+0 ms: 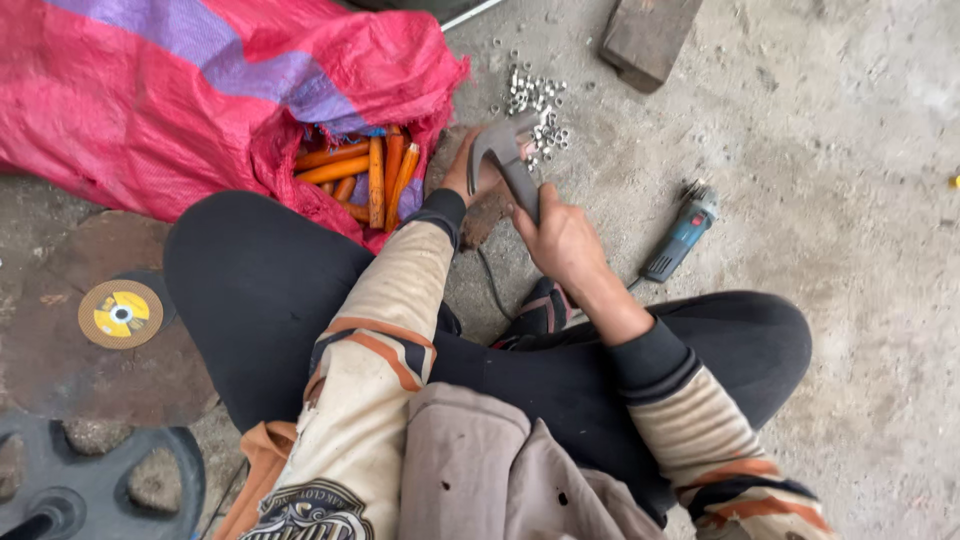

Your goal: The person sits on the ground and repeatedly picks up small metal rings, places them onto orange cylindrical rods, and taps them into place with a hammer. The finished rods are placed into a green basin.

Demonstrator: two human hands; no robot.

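Note:
I sit cross-legged on a concrete floor. My right hand (560, 240) grips the handle of a grey claw hammer (505, 155), its head raised just in front of me. My left hand (468, 172) reaches forward beneath the hammer head, mostly hidden by it; I cannot tell what its fingers hold. Just beyond the hammer lies a heap of small silver metal rings (535, 105). To the left, a red and purple woven sack (200, 90) lies open, showing several orange rods (370, 175) inside.
A blue angle grinder (680, 235) with its cord lies on the floor to the right of my hands. A yellow cutting disc (120, 313) rests on a dark round plate at left. A block of wood (648, 35) sits at the top. A black metal wheel (90, 490) is at bottom left.

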